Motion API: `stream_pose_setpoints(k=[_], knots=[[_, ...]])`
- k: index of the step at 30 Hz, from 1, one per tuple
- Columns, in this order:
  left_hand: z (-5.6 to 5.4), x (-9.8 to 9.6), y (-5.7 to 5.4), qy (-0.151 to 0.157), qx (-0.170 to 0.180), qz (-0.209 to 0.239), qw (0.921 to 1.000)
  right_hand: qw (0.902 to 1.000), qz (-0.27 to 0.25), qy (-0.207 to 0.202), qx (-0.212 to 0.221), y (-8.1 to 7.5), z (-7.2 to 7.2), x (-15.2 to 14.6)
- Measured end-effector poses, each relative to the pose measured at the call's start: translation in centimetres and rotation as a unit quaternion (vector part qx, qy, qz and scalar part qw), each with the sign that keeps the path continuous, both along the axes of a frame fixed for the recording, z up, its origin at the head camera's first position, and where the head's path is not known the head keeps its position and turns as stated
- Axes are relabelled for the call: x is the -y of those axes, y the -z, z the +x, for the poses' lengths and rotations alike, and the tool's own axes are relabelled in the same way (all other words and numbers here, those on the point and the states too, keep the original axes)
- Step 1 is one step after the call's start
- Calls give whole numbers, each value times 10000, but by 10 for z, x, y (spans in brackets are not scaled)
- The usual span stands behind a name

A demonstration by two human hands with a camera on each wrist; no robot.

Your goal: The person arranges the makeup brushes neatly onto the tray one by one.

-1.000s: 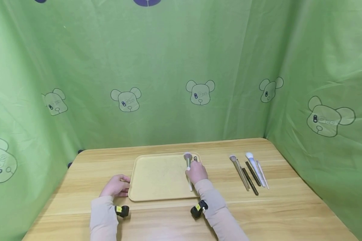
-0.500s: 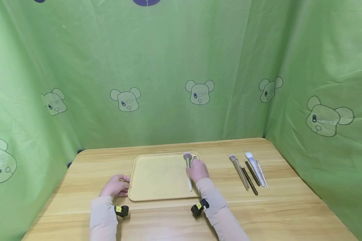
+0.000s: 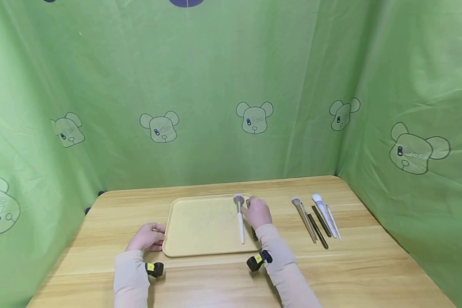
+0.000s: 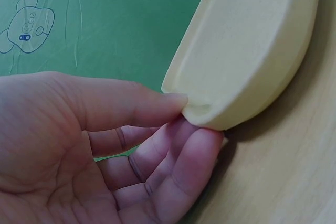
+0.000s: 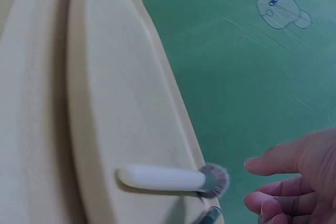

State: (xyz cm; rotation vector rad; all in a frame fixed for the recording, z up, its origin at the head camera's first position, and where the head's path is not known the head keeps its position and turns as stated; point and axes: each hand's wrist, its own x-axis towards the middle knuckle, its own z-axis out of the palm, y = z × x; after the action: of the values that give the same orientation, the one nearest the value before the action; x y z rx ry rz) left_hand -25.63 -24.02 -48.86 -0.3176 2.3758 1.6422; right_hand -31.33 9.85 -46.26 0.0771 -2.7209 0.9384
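Observation:
A pale yellow tray [image 3: 204,226] lies on the wooden table. My left hand [image 3: 146,237] pinches its left rim, thumb [image 4: 152,106] on top and fingers curled underneath. On the tray's right side is a makeup brush [image 3: 240,222] with a white handle and grey-brown bristles. Beside it lies a dark-handled makeup brush [image 3: 254,233], mostly covered by my right hand [image 3: 257,213]. In the right wrist view that hand shows thumb and fingers apart with nothing between them, near the bristle end of the white-handled brush [image 5: 163,178].
Several more brushes lie right of the tray: a brown-handled one [image 3: 305,220], dark ones [image 3: 318,231], a white fluffy one [image 3: 323,214] and a thin white one [image 3: 334,222]. A green curtain [image 3: 211,94] surrounds the table [image 3: 200,282] at the back and sides.
My right hand has come away from the dark-handled brush and shifted slightly right, so more of that brush's handle shows. The left hand stays at the tray's rim.

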Motion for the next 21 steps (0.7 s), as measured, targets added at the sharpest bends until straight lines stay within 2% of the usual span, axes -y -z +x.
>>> stream_pose_setpoints(k=[7,21], knots=[[1,-1,-1,-41,-20,-63,10000,9997,-58,177,138,-6,-3,-23],[3,-2,-3,18,6,32,10000,9972,-166,656,310,-13,-12,-89]])
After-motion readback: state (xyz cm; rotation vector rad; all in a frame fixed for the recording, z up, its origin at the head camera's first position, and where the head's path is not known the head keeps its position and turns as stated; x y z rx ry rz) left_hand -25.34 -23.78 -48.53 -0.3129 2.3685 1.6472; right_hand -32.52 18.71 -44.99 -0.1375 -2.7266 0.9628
